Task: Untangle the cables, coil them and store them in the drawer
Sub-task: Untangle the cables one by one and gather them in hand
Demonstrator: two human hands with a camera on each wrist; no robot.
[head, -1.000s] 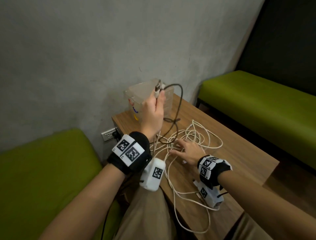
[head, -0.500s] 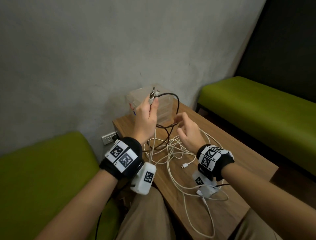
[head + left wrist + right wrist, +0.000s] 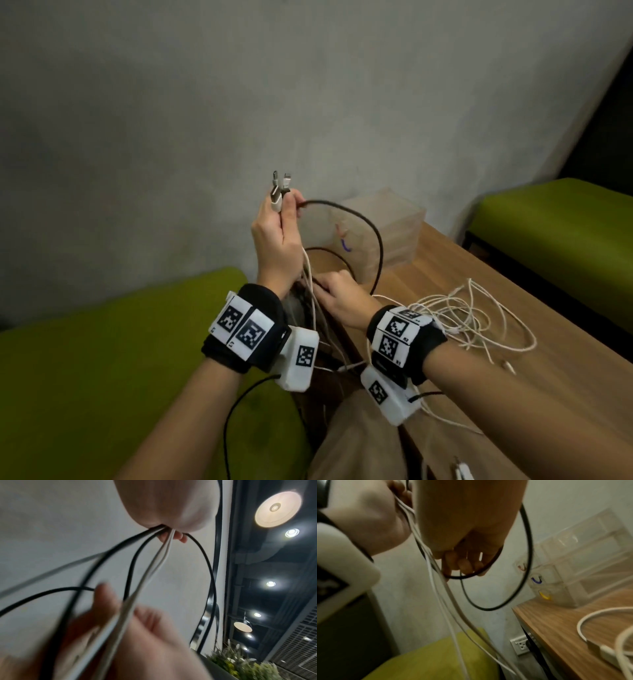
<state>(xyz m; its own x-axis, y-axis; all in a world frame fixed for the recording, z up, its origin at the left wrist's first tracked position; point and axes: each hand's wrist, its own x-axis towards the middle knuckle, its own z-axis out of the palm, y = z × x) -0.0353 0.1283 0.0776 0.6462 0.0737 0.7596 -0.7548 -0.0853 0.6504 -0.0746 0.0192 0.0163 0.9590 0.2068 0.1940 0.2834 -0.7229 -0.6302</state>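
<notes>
A grey wall [image 3: 171,120] fills the background. Green benches [image 3: 85,359] are seen at left and at far right. A wooden desk [image 3: 496,274] stands between them, its far corner against the wall. A clear drawer unit [image 3: 387,233] sits on that corner; in the right wrist view red, blue and yellow handles are made out on its front, all drawers closed. A loose tangle of white cables [image 3: 472,315] lies on the desk, right of the right wrist, with some strands trailing off the near edge. A wall socket [image 3: 521,645] is seen below the desk edge.

The left hand [image 3: 277,240] is raised above the desk's left edge, fingers curled round a bundle of cable ends; the plugs [image 3: 279,192] stick up above the fist. A black cable [image 3: 373,246] loops out from this hand to the right and down, in front of the drawer unit. White strands hang from the fist toward the lap.

The right hand [image 3: 339,298] is held lower, just beside the left wrist, its fingers [image 3: 464,563] curled among the hanging strands, with the black cable lying across them.
</notes>
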